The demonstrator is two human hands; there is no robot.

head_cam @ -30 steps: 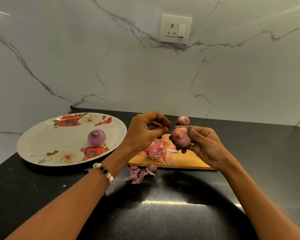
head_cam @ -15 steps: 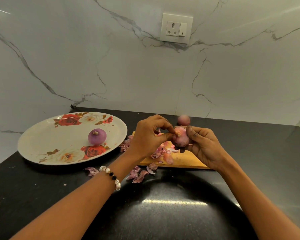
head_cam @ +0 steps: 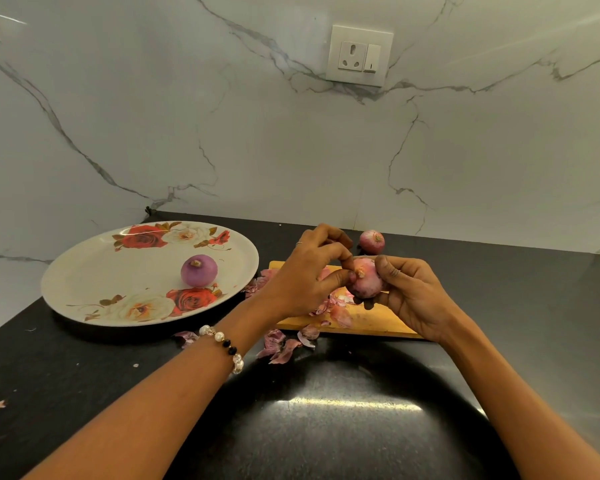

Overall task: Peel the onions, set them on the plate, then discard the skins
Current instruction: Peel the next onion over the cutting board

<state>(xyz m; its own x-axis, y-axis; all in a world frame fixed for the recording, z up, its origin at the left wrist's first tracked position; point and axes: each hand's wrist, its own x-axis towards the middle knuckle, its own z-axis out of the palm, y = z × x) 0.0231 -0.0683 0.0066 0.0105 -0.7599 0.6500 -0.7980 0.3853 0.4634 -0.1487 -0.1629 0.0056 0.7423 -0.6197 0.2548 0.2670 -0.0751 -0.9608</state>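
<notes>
Over board [head_cam: 378, 322]: hands' fingers [head_cam: 347, 277] hide onion [head_cam: 368, 284] sides

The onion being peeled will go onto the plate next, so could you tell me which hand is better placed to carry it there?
Probably the right hand: it already grips the onion, while the left hand only pinches at its skin. The plate lies to the left, though, so the right must cross over.
</notes>
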